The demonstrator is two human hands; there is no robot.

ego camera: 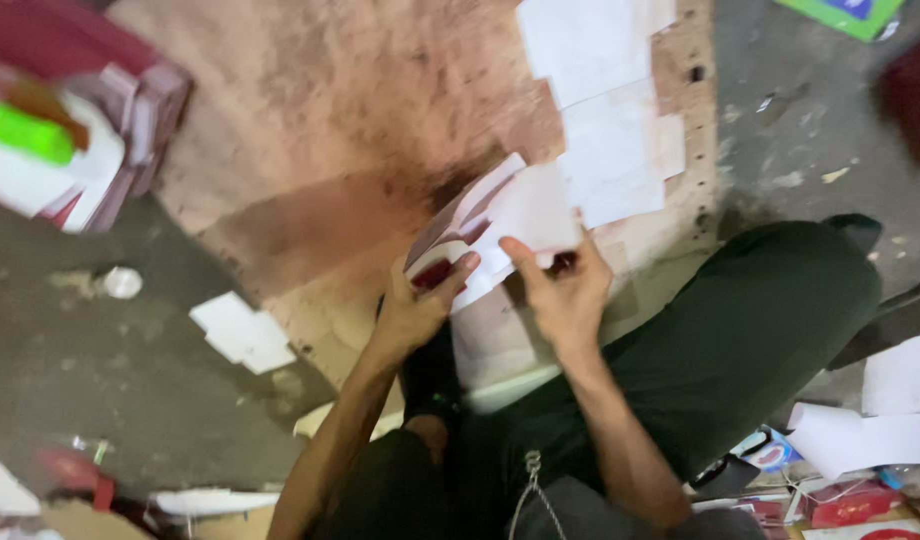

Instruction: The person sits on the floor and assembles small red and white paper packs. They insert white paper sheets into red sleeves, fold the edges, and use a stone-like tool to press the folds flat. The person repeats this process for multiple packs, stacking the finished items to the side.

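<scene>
I sit on the floor with both hands raised over a worn wooden board (320,130). My left hand (415,305) and my right hand (562,290) together grip a small stack of white and red paper sheets (505,215). The left thumb presses its lower left edge, the right fingers hold its lower right part. The picture is blurred by motion.
White sheets (605,110) lie in a row on the board's right side. A pile of red and white papers with a green object (25,133) stands at the left. Loose white paper (242,333) lies on the grey floor. More papers and packets (860,470) sit at the lower right.
</scene>
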